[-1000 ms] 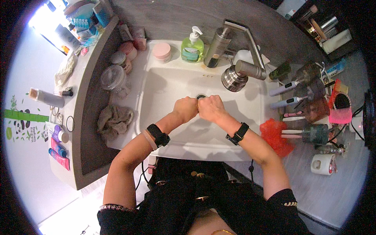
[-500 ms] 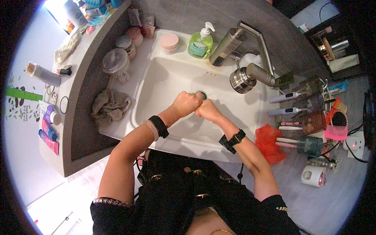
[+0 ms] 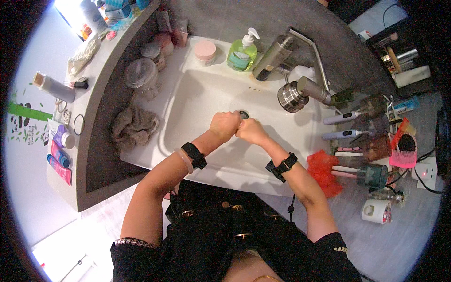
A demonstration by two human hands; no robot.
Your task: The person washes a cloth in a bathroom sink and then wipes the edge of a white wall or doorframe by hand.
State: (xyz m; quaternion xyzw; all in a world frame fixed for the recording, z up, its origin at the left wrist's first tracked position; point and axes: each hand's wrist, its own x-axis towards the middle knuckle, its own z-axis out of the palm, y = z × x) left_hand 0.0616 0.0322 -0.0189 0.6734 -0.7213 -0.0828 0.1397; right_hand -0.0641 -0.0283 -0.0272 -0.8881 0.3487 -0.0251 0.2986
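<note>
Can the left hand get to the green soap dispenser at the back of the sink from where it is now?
Probably yes. The left hand is over the basin, pressed against the right hand, and the soap dispenser stands on the sink rim beyond it. Only open basin lies between; the tap sits off to the right.

Two hands meet over the middle of a sink (image 3: 188,101) set in a bench (image 3: 357,225). The left hand (image 3: 224,126) and right hand (image 3: 252,131) touch each other just in front of the drain (image 3: 244,114). Behind the sink stand a soap bottle (image 3: 242,52) and, to its left, a small round tin (image 3: 205,50). The tap (image 3: 300,89) reaches in from the back right. A crumpled cloth (image 3: 134,127) lies left of the sink, with a lidded jar (image 3: 140,75) behind it. Toothbrushes (image 3: 345,117) lie to the right.
</note>
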